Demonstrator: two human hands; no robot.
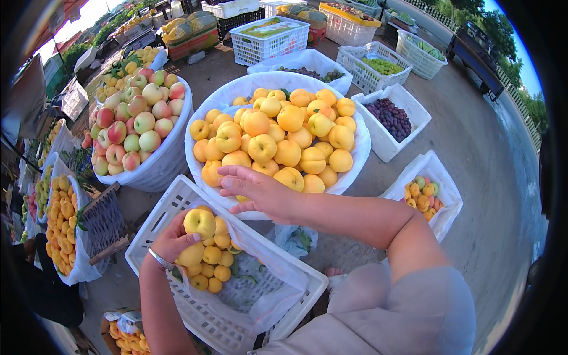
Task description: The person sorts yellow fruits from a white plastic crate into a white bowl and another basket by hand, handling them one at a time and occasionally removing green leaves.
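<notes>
My left hand [172, 239] grips a yellow peach [200, 223] with thumb and fingers over a white plastic crate [306, 306]. A silver bracelet circles that wrist. Inside the crate, loose yellow peaches [212, 255] lie at the far left end on a thin white liner, with a few green leaves. My right hand [262, 191] hovers palm down at the near rim of a big round basket [360, 155] lined in white. Its fingers are spread and no fruit shows in it, though the palm is hidden. Yellow peaches [262, 147] are heaped high in the basket.
A lined basket of red-green peaches [145, 122] stands left of the big one. Dark grapes in a white foam box [419, 117] and a lined container of mixed fruit [448, 206] sit right. A woven folding stool [104, 222] is left of the crate. Someone in dark clothing [53, 284] is at far left.
</notes>
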